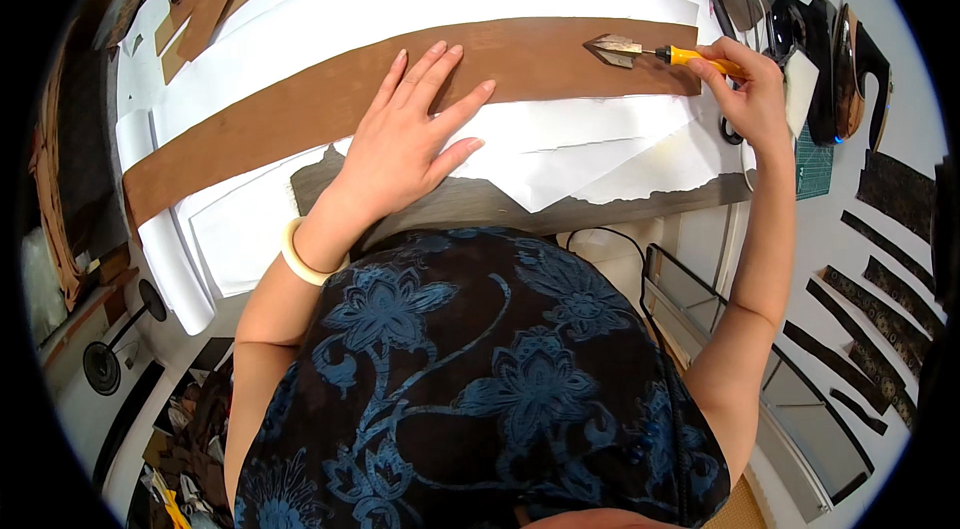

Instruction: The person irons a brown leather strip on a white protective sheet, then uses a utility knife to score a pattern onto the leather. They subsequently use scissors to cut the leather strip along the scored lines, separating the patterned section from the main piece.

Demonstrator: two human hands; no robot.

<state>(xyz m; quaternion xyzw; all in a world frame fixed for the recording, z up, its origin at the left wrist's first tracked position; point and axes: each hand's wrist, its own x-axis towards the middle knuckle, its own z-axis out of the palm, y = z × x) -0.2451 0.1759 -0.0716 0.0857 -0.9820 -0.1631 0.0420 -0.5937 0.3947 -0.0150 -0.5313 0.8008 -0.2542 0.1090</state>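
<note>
A long brown strip, which looks like leather, runs across white paper on the table. My left hand lies palm down with its fingers spread over the strip's middle, the thumb reaching past its near edge. At the strip's right end, my right hand is wrapped round the yellow handle of a small tool. Its pointed, trowel-shaped metal head is over the strip and aims left. Whether the head touches the surface, I cannot tell. The palm side of my left hand is hidden.
Brown offcuts are piled at the far left. A white paper roll hangs over the near left edge. Several tools and cables crowd the far right, beside a green cutting mat. Dark patterned strips lie farther right.
</note>
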